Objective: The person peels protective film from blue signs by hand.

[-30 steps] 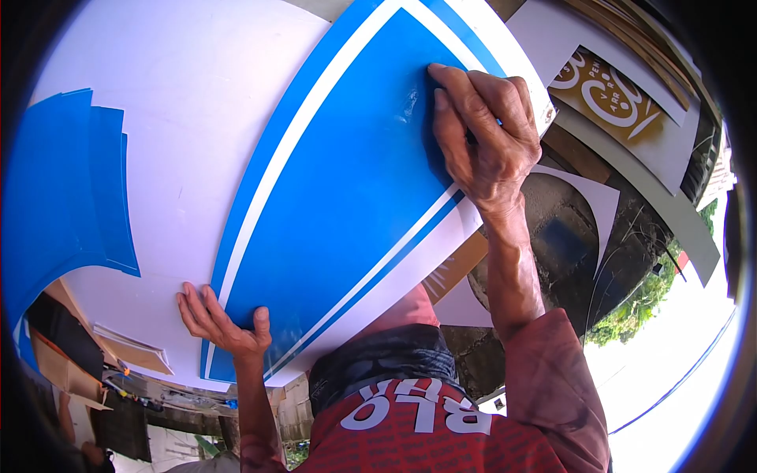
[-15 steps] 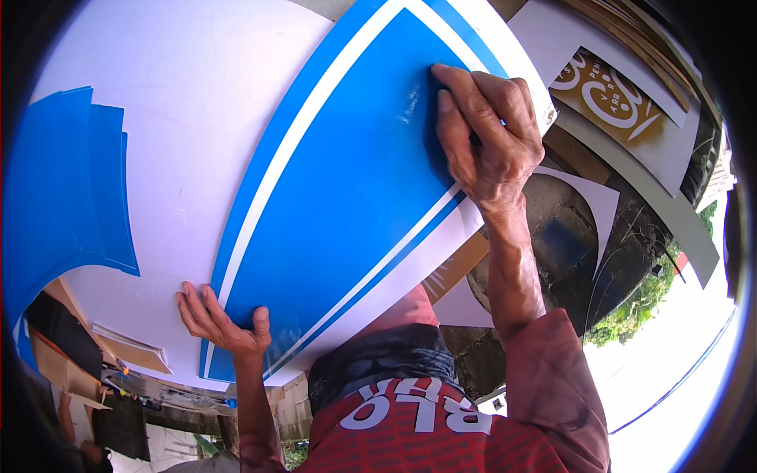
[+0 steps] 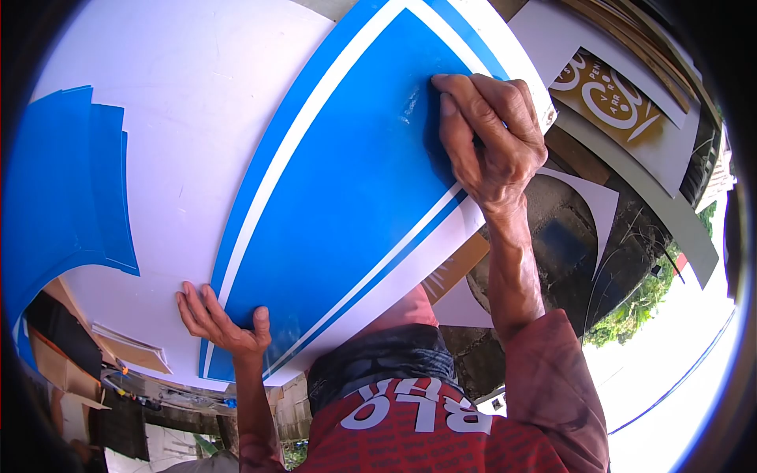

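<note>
A blue panel (image 3: 331, 181) with white border stripes and a point at its far end lies on a white sheet (image 3: 181, 158). My left hand (image 3: 225, 323) rests flat across the near left edge of the panel, its thumb apart from the fingers. Over the panel's right side is my right hand (image 3: 493, 138), with its fingers curled and the index finger and thumb brought close together. Anything between those fingers is hidden or too small to make out. Shiny marks show on the blue surface just left of the fingertips.
Blue sheets (image 3: 87, 189) with a curved cut edge lie at the left. To the right are a brown-and-white stencilled sheet (image 3: 611, 98) and a white board with a round cut-out (image 3: 587, 185). Cardboard pieces (image 3: 130, 347) sit at the lower left.
The curled fingers of my right hand have shifted slightly toward me over the blue panel. My left hand has stayed in place.
</note>
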